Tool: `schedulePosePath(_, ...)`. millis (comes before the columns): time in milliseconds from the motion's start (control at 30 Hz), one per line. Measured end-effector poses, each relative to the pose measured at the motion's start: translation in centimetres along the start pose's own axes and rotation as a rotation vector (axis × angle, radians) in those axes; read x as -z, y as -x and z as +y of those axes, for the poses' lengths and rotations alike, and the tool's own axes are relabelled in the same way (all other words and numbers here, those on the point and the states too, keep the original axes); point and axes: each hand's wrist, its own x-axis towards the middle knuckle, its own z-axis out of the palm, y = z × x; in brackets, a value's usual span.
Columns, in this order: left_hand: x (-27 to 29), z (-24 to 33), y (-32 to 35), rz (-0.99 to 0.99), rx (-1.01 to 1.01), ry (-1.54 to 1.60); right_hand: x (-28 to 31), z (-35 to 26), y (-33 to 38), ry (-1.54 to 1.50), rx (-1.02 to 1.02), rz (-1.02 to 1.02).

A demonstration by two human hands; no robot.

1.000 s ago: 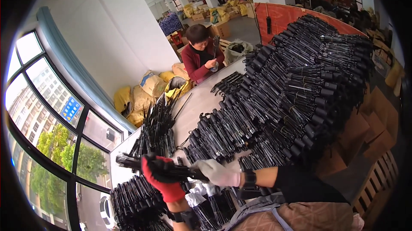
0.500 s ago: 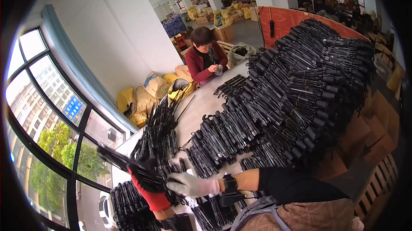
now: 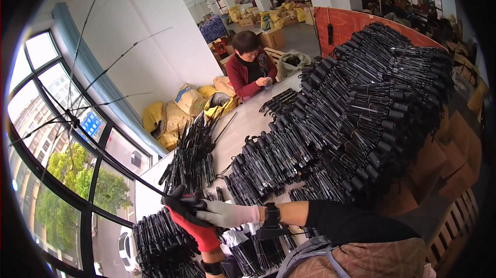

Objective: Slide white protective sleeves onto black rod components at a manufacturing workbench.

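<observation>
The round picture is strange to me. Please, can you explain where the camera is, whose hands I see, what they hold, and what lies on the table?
The camera sits on a worker's head and looks down through a fisheye lens, so straight edges bend. The two gloved hands at the bottom are that worker's own. The left hand, in a red and black glove, and the right hand, in a pale glove, meet on the handle end of an opened umbrella frame, whose thin ribs spread out to the upper left, with no cloth on it. On the table lie big piles of folded frames. Across the table sits another person in red.
</observation>
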Motion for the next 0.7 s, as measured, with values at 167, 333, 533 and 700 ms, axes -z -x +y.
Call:
schedulePosePath(167, 1.2, -1.4, 0.9, -0.044, 0.043, -0.159, 0.5, 2.3, 2.2, 0.008, -0.108, -0.047)
schedulePosePath(333, 8.0, -0.9, -2.4, -0.023, -0.340, -0.428, 5.8, -1.3, 6.5, -0.106, -0.366, -0.111)
schedulePosePath(533, 10.0, 6.3, -10.5, 0.177, -0.029, 0.248, 10.8, -3.1, 15.8, -0.452, -0.561, -0.276)
schedulePosePath(700, 10.3, 4.7, -14.4, -0.070, 0.010, 0.236, 10.7, -4.5, 18.5, -0.328, -0.714, -0.146)
